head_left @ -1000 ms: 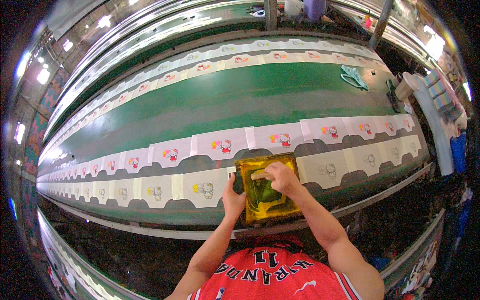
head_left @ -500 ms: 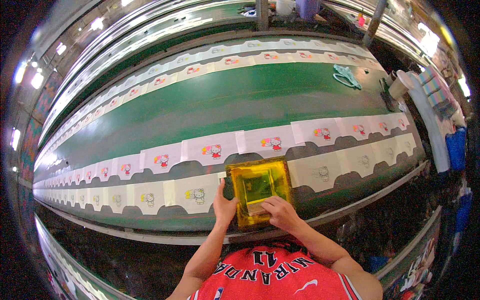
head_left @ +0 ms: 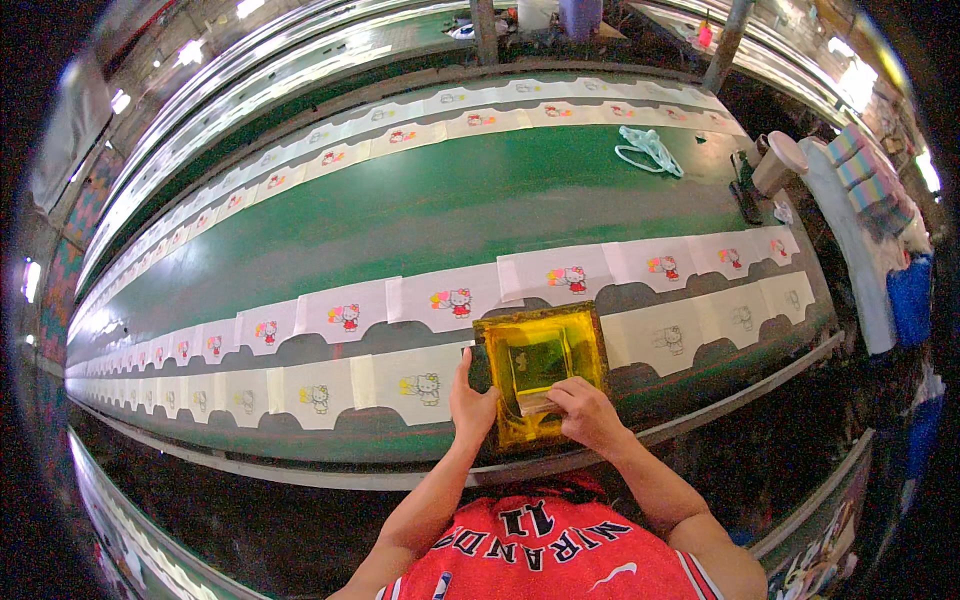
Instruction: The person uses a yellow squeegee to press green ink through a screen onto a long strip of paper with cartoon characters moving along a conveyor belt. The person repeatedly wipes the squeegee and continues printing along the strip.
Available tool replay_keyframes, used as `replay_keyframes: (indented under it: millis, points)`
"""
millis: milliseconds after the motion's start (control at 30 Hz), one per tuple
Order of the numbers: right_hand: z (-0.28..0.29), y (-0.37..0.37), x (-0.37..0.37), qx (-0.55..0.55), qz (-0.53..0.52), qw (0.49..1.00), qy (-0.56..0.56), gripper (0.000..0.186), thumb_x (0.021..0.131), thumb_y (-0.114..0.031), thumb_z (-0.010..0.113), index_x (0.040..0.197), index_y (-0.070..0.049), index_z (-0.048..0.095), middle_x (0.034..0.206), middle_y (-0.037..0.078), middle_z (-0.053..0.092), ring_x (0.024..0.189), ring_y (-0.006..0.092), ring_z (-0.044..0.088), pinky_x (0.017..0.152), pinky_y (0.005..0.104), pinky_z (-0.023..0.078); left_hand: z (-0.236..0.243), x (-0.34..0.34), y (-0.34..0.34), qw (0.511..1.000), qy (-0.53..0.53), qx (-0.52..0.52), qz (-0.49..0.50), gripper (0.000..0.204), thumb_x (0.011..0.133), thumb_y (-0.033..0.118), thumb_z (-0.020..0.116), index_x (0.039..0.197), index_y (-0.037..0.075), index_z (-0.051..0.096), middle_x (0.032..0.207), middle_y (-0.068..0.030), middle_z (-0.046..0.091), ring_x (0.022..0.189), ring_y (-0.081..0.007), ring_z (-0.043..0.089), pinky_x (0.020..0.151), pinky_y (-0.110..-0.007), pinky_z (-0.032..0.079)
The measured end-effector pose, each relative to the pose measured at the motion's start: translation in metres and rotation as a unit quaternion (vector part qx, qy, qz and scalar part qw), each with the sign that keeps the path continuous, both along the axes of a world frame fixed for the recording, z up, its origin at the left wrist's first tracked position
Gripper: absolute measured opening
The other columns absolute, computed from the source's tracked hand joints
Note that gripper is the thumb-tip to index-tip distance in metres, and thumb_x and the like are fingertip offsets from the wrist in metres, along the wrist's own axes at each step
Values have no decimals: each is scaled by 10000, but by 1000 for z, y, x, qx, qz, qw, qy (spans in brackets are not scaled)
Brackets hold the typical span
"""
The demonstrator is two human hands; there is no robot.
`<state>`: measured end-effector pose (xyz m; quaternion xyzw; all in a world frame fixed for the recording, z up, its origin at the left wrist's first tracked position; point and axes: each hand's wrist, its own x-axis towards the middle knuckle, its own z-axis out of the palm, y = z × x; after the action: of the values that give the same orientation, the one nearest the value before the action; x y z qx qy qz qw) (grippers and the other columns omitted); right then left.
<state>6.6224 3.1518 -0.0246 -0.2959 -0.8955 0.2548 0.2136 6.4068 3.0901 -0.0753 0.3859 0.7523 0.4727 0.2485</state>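
Observation:
A yellow-stained screen-printing frame (head_left: 600, 352) lies over the near row of pale cloth pieces (head_left: 637, 350). My left hand (head_left: 471, 410) grips its left side at a dark block (head_left: 480, 366), thumb toward the frame. Inside the near part of the frame, my right hand (head_left: 588, 412) is closed on a squeegee (head_left: 534, 403) with a light-coloured edge. Left of the frame, the cloth bears a cartoon cat print (head_left: 426, 389) with yellow patches; the prints to the right are outlines only. The frame hides the cloth beneath it.
Beyond runs a row of white pieces (head_left: 420, 307) with red and pink cat prints, on a long green table (head_left: 400, 215). Farther off lie a light-blue strap-like item (head_left: 648, 150) and a cylindrical container (head_left: 778, 165). Folded striped cloths (head_left: 868, 180) stand at right.
The view has shifted, so the table, prints and frame all appear farther right. My grip on the frame and squeegee stays the same; the squeegee sits slightly farther from me within the frame.

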Motion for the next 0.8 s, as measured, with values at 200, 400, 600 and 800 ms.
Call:
replay_keyframes:
  millis: [200, 400, 600, 800]
  points:
    - [-14, 13, 29, -21, 30, 999, 5, 351, 675, 27, 609, 1023, 2, 652, 1037, 154, 662, 992, 357, 628, 873, 420, 535, 1, 26, 5, 998, -14, -60, 14, 828, 739, 23, 723, 1506, 67, 415, 1437, -205, 547, 1315, -332, 535, 1077, -397, 434]
    - [-19, 16, 34, 6, 46, 999, 10, 356, 665, 22, 620, 1019, 10, 649, 1037, 154, 655, 998, 357, 627, 865, 418, 537, 5, 31, 5, 997, 39, -73, 7, 841, 739, 31, 722, 1518, 73, 409, 1431, -196, 558, 881, -270, 687, 874, -390, 526]
    - [-17, 2, 52, 3, 61, 998, -28, 473, 649, -60, 703, 1116, -12, 652, 1115, 150, 659, 1067, 347, 619, 942, 417, 531, 2, 31, 5, 996, 45, -74, 4, 837, 733, 34, 725, 1510, 51, 414, 1429, -200, 556, 1007, -279, 675, 930, -387, 510]
    - [-30, -6, 56, 15, 78, 996, -30, 461, 668, -44, 680, 1126, -10, 642, 1125, 160, 645, 1085, 359, 607, 954, 439, 520, 3, 31, 6, 997, 24, -78, 2, 831, 726, 26, 733, 1496, 28, 421, 1415, -209, 561, 1319, -325, 539, 1073, -387, 438]
